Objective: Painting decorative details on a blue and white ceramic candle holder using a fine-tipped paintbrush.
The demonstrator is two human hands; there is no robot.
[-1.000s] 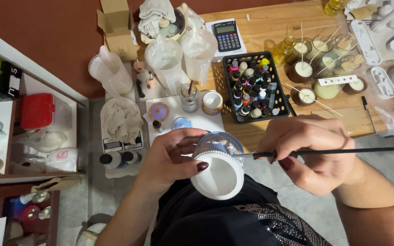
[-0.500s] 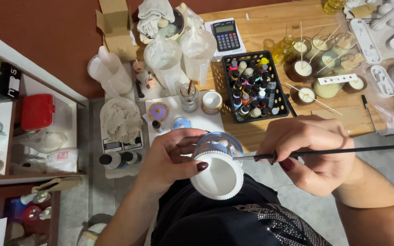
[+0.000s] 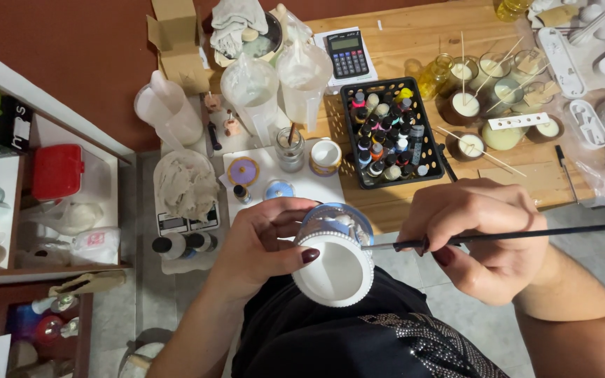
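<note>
Head view: a white round piece (image 3: 334, 269) with a blue-painted side is cupped in the left hand (image 3: 264, 245), low centre. A thin paintbrush (image 3: 498, 236) is pinched by the right hand (image 3: 481, 245) at 3 o'clock, tip touching the rim. A black paint tray (image 3: 390, 133) is parked on the tabletop (image 3: 414, 56) at 12.

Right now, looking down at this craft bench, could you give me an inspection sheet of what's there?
Surface: wooden table, crowded, with a white mat at its left end.
Job's things: round white piece with a painted blue side; thin black brush, tip at the piece's rim.
Clutter: black basket of paint bottles, calculator, glass jars with sticks, plastic jugs, water jar, white moulds.
Hands: left hand holds the piece; right hand holds the brush.
Cables: nothing seen.
Surroundings: shelf on the left with a red box; tiled floor below.
</note>
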